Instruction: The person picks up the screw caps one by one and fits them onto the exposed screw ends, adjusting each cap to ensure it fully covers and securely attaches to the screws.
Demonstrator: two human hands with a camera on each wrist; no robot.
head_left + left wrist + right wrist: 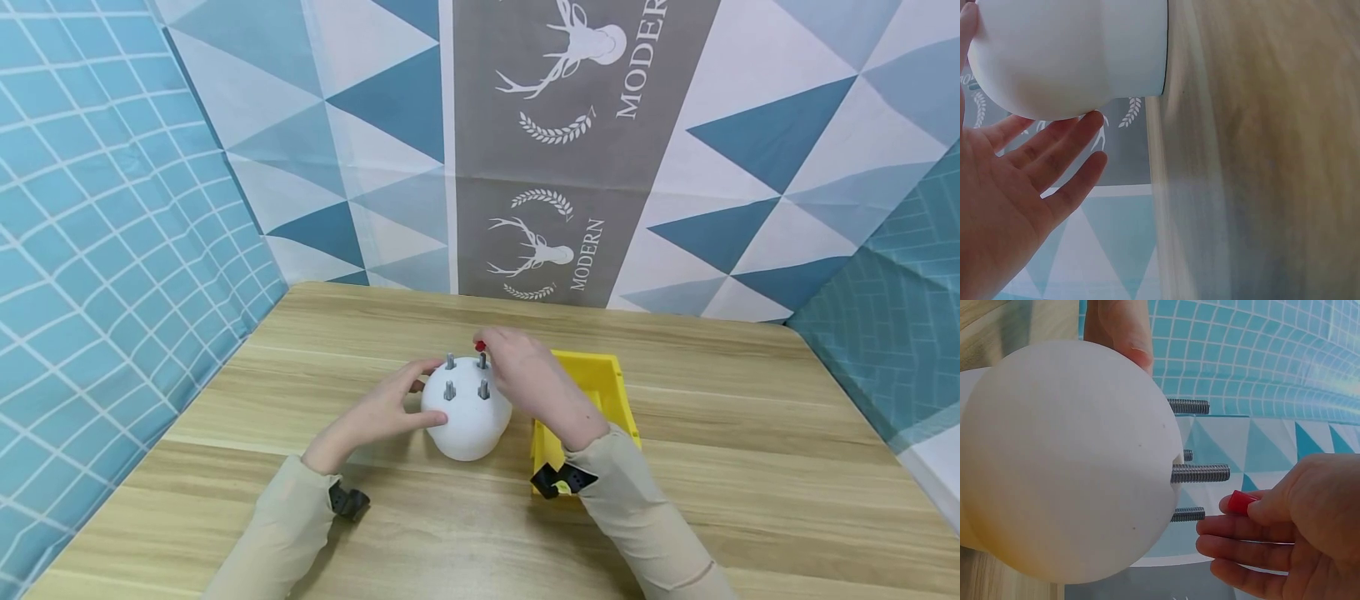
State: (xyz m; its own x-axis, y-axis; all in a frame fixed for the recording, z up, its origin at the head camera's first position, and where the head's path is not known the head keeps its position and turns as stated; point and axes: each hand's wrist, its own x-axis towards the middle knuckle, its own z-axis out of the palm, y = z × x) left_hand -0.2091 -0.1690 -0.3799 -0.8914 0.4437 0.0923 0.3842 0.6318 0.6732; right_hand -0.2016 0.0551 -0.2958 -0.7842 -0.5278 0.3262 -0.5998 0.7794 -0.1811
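Observation:
A white rounded body [467,433] stands on the table with several threaded metal bolts [1204,473] sticking up from its top. My left hand [378,410] holds its left side, thumb on the near face and fingers round the far face. In the left wrist view, fingertips [1092,120] touch the smooth white surface. Between thumb and index finger, my right hand [528,371] pinches a small red cap-like piece [1241,503]. That piece is just above the far right bolt [482,361]; in the right wrist view it is apart from the bolts.
A yellow plastic bin [618,392] sits right of the white body, partly under my right forearm; its contents are mostly hidden. The wooden table [750,467] reaches back to a patterned cloth wall [390,175]. Dark wrist straps [562,481] show at both cuffs.

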